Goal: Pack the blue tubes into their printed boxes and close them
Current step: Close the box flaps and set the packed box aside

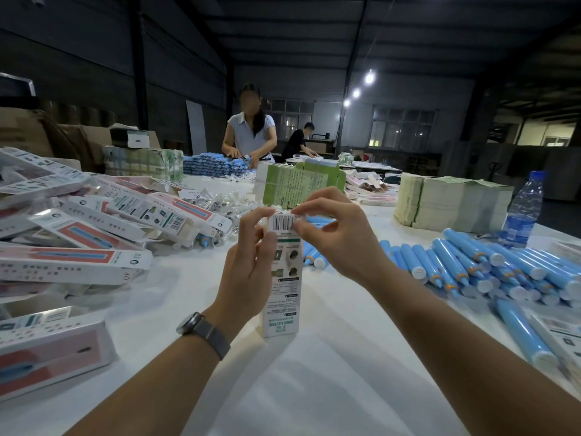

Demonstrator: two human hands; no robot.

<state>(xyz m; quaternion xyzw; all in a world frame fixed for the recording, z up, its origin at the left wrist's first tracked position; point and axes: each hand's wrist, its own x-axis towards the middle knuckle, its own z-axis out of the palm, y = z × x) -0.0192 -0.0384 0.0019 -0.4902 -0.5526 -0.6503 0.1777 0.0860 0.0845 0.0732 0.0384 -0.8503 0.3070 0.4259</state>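
Head view: printed box point(282, 278) stood upright on the white worktop point(314, 372), long axis vertical, barcode end up.
Left hand point(248, 265) grips its side; right hand point(333, 234) pinches the top flap. White box, green print. Loose blue tubes point(471, 269) lie right; packed boxes point(78, 231) heaped left; water bottle point(523, 209) far right.

Your two forearms are bare from the near edge up to the hands, with no sleeves showing. On your left wrist sits a grey wristwatch with a woven mesh band point(203, 333), its round dark case turned to the left side. Your left hand point(248, 272) and right hand point(339, 234) wear no gloves or rings.
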